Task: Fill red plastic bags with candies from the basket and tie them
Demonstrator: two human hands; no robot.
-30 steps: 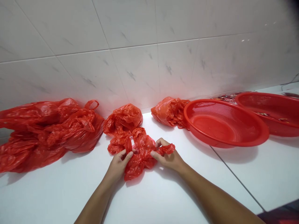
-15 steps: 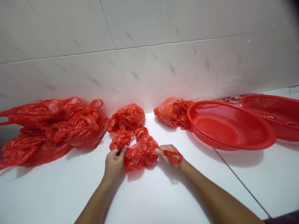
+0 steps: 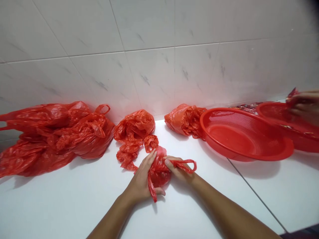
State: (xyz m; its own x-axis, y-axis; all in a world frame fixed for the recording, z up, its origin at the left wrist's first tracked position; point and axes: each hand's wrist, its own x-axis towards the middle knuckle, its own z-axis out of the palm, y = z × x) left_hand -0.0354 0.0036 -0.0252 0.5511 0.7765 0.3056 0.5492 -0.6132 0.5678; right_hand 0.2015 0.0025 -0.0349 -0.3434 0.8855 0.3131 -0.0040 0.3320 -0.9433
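White marbled tiles (image 3: pixel 149 73) rise behind a white counter (image 3: pixel 74 205). Red plastic lies along the wall: a heap (image 3: pixel 57 132) at left, then a bundle (image 3: pixel 134 127) and a smaller bundle (image 3: pixel 184 120). Two red baskets (image 3: pixel 239 158) (image 3: pixel 309 141) sit at right. Since the earlier frame, our left hand (image 3: pixel 142 179) has moved over the bag (image 3: pixel 158 174), fingers closed around it, and the bag is now a tighter wad between our hands, near the counter's front. Our right hand (image 3: pixel 178 169) is curled, its handle (image 3: pixel 189 164) looped across the fingers. Another person's hand (image 3: pixel 304 106) has entered above the far basket, apparently gripping red plastic (image 3: pixel 291 94).
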